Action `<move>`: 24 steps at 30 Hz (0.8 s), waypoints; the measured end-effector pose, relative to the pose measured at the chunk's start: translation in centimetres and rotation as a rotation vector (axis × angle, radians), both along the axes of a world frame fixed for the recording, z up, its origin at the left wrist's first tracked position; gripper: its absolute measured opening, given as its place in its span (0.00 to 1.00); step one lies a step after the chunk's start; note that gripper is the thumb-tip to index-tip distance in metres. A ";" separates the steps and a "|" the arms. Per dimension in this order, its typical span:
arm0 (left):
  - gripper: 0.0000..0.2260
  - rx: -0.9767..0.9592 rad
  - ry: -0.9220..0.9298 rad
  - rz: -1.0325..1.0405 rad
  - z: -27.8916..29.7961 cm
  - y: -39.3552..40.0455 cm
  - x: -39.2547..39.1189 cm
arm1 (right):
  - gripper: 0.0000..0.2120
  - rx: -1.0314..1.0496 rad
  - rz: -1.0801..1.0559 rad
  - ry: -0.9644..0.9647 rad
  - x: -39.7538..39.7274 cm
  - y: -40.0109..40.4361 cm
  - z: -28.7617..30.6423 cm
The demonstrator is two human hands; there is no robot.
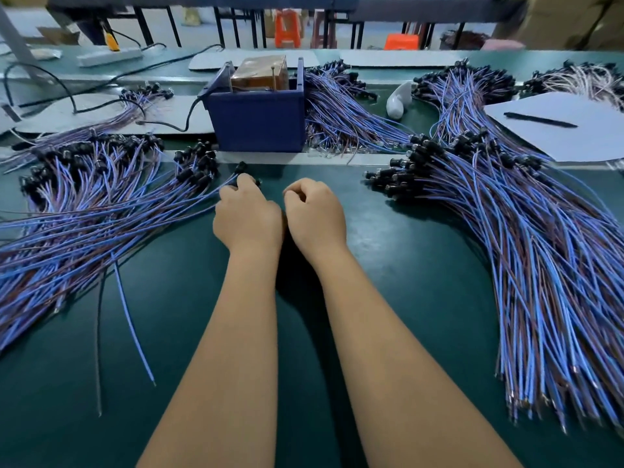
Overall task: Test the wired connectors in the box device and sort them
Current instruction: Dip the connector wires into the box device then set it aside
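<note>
- Wired connectors: thin blue and brown-purple leads, each with a small black plug body at one end and bare metal tips at the other.
- Left pile (101, 211) fans across the green mat (304, 332) at 9 o'clock from the hands, black heads pointing to 12–1 o'clock.
- Right pile (540, 265) runs from 2 o'clock down to 4 o'clock, heads bunched at its upper left end.
- More bundles (341, 106) lie behind and right of the blue box device (258, 121), which sits at 12 o'clock from the hands, top open, brown block inside, black cable leaving its left side.
- Left hand (248, 214): fingers curled down at the right edge of the left pile, on a black connector head (240, 167) area with blue wire running out to 9 o'clock. Looks like a grip on one lead; fingertip contact is hidden by the knuckles.
- Right hand (315, 214): loosely curled, thumb against forefinger, nothing visible in it. It is touching or just beside the left hand and well apart from the right pile.
- Two loose leads (131, 319) lie at 7 o'clock from the left hand.
- White sheet (574, 136) with black pen (540, 119) at 2 o'clock, overlapping the right pile.
</note>
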State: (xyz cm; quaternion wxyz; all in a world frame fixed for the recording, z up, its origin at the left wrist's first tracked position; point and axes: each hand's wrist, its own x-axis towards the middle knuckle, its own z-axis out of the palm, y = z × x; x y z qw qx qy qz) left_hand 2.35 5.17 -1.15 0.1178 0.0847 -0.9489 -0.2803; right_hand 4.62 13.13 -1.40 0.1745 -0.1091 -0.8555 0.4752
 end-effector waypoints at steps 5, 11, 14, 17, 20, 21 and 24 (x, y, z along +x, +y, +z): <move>0.15 0.100 0.095 0.005 -0.5 -1.1 -0.8 | 0.09 -0.059 0.008 -0.004 -0.1 0.1 0.0; 0.11 1.068 0.276 -0.167 1.0 -0.1 0.1 | 0.11 -0.309 -0.060 0.050 -0.2 0.3 0.5; 0.18 1.710 0.109 -0.490 2.7 0.3 1.3 | 0.13 -0.621 0.047 0.089 0.0 1.2 1.3; 0.19 1.769 -0.113 -0.852 3.3 0.6 2.1 | 0.17 -0.812 0.228 0.041 0.6 2.3 2.0; 0.21 1.497 -0.324 -0.964 3.1 1.3 2.5 | 0.20 -1.004 0.251 0.027 0.9 2.8 2.4; 0.22 1.391 -0.388 -0.947 2.8 1.5 2.5 | 0.18 -1.001 0.229 0.015 1.1 2.9 2.4; 0.22 1.119 -0.562 -0.930 2.2 1.1 2.1 | 0.12 -1.038 0.145 0.004 1.2 3.3 2.3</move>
